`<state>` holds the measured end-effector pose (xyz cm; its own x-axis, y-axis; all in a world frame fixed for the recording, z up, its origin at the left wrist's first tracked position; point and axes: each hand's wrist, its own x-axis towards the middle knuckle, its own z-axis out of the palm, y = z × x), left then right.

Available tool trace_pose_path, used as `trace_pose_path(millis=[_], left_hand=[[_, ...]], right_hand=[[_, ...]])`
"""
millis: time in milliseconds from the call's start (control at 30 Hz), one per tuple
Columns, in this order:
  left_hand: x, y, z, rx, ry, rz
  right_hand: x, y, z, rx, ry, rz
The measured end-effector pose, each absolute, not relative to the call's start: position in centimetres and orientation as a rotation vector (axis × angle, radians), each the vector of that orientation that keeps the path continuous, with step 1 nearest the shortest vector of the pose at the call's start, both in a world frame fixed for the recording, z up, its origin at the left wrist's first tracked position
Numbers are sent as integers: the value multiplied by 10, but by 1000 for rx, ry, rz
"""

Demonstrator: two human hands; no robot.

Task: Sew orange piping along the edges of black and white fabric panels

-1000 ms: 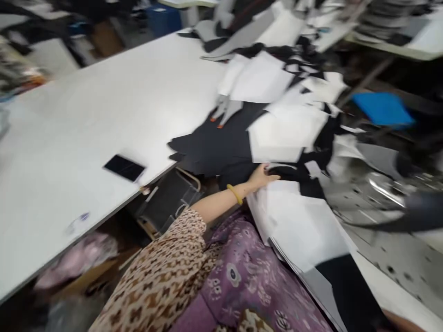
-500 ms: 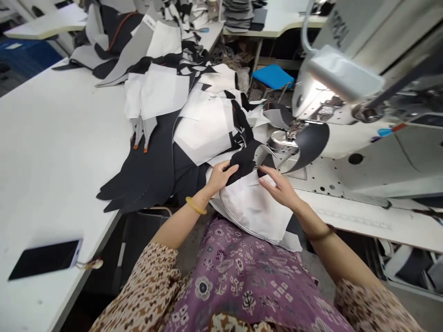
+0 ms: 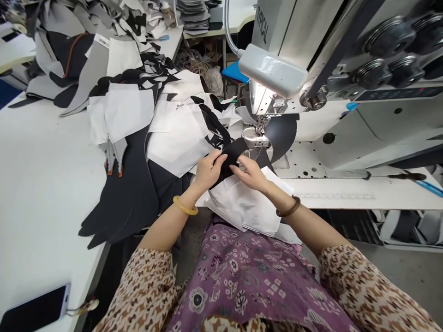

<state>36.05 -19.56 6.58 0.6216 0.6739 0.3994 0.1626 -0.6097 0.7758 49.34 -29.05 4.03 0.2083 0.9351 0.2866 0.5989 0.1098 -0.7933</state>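
Observation:
My left hand (image 3: 206,169) is closed on a black fabric piece (image 3: 232,152), thumb over its near edge. My right hand (image 3: 252,174) pinches the same black piece from the right, resting on a white cut piece (image 3: 249,206) that hangs over my lap. Both hands sit just in front of the sewing machine's presser foot (image 3: 259,131), where a dark curved piece (image 3: 283,133) lies on the machine bed. A yellow bangle is on my left wrist, a brown one on my right.
A heap of black and white cut pieces (image 3: 155,133) covers the white table (image 3: 44,175) to the left. A phone (image 3: 34,311) lies at the table's near edge. The sewing machine (image 3: 332,69) and its lamp fill the right. A blue stool (image 3: 232,73) stands behind.
The view swung right from the table to the machine. My right hand came into view and both hands closed together on the black piece, nearer the presser foot.

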Motion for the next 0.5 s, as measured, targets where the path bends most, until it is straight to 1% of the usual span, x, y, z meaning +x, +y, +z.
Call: trace_pose_path(millis=[133, 300, 400, 500], left_hand=[[370, -196, 65, 2189, 683, 1050], [390, -188, 66, 2180, 648, 1116], [414, -175, 66, 2169, 586, 1181], [442, -153, 60, 2180, 519, 1183]], right_hand=[[505, -293, 47, -1575, -1526, 479], [523, -297, 64, -1903, -1645, 345], [535, -291, 78, -2079, -1569, 307], [542, -281, 89, -2264, -1426, 185]])
